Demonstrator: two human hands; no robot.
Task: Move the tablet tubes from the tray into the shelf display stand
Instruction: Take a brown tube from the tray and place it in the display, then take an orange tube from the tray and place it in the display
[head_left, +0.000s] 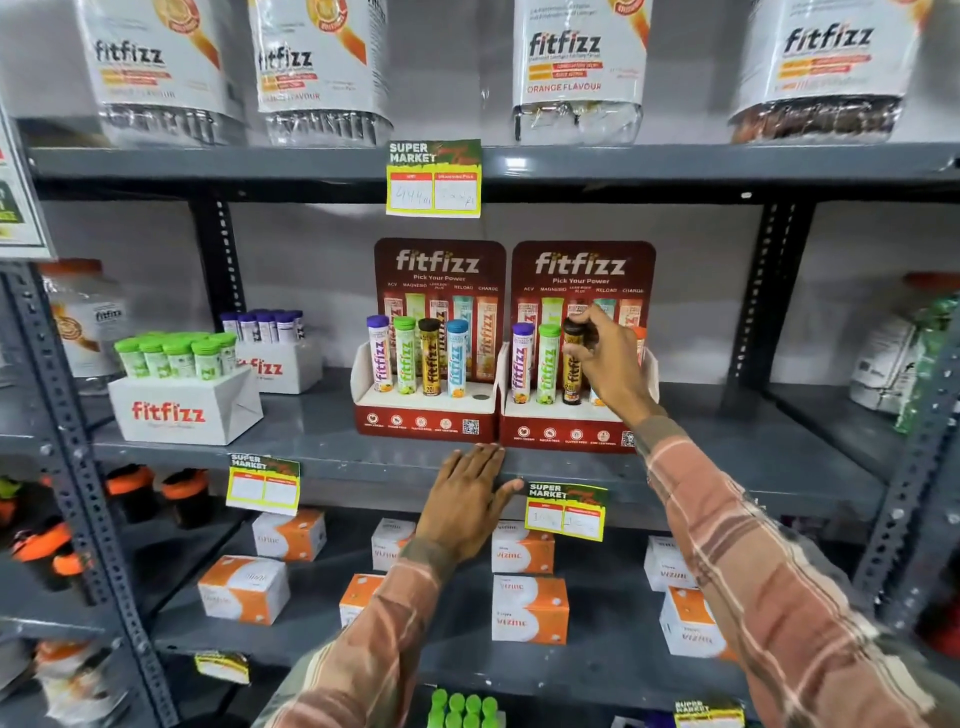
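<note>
Two red fitfizz display stands sit side by side on the middle shelf. The left stand (423, 415) holds purple, green, brown and blue tubes, with one bare hole at its right end. In the right stand (563, 431) stand a purple tube (521, 364), a green tube (547, 364) and a brown tube (573, 364). My right hand (605, 358) is shut on the brown tube's top, which stands upright in its slot. My left hand (470, 499) lies flat, fingers apart, on the shelf's front edge. A white tray (184, 410) with green-capped tubes (176, 353) stands at the left.
Behind the white tray is a second tray of purple-capped tubes (265, 325). Large fitfizz jars (579, 67) fill the upper shelf. Orange and white boxes (530, 608) lie on the lower shelf. Price tags (434, 179) hang from the shelf edges. Green caps (462, 706) show at the bottom.
</note>
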